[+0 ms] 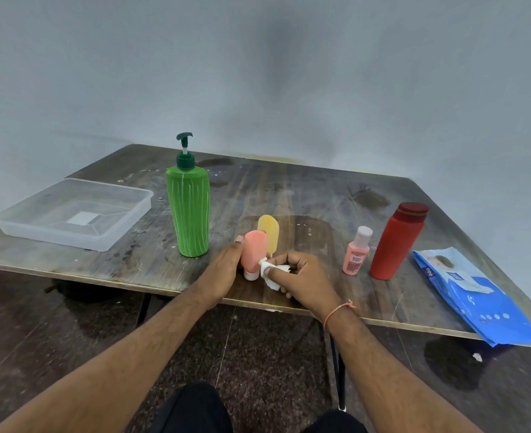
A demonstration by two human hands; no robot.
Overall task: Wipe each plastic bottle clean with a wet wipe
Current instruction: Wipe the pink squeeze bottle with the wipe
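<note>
My left hand [223,267] grips a small salmon-pink squeeze bottle [254,251] that stands cap down near the table's front edge. My right hand [298,276] pinches a crumpled white wet wipe [269,273] against the bottle's lower right side. A yellow squeeze bottle [270,231] stands just behind the pink one. Left of them is a tall green pump bottle [188,207]. To the right stand a small pink bottle with a pale cap [356,253] and a red bottle with a dark red cap [395,242].
A clear plastic tray [17,220] sits at the table's left. A blue wet-wipe pack [476,295] lies at the right front corner, overhanging the edge. The wooden table [305,189] is stained; a grey wall stands behind it.
</note>
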